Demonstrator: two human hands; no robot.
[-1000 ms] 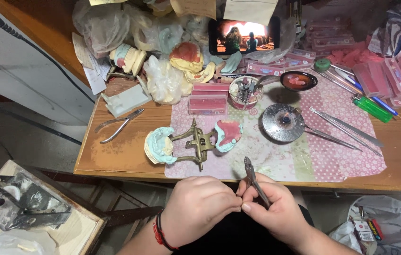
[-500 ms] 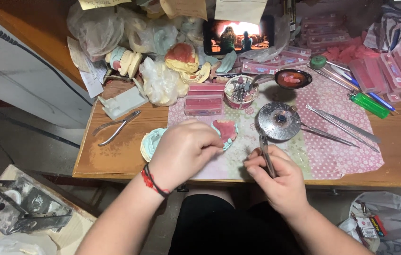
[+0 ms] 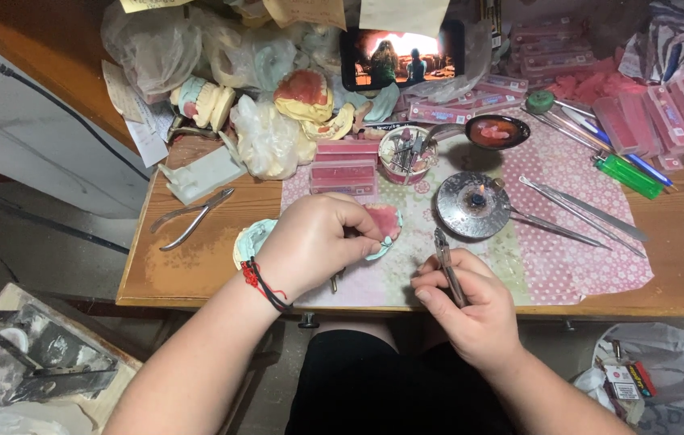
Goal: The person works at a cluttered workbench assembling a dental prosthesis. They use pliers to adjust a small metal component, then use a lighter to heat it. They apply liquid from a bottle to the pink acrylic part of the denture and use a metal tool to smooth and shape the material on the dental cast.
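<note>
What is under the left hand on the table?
The left hand covers a dental model with pink gums; a pale green plaster base shows at its left. The middle part between them is hidden.

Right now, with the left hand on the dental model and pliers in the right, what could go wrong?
1. The burner has a small flame and stands just beside the right hand; a sleeve or finger might get burned.
2. The left hand covers much of the dental model, which lies near the table edge; a push might send it off.
3. The pliers point toward the model and might chip it.
</note>
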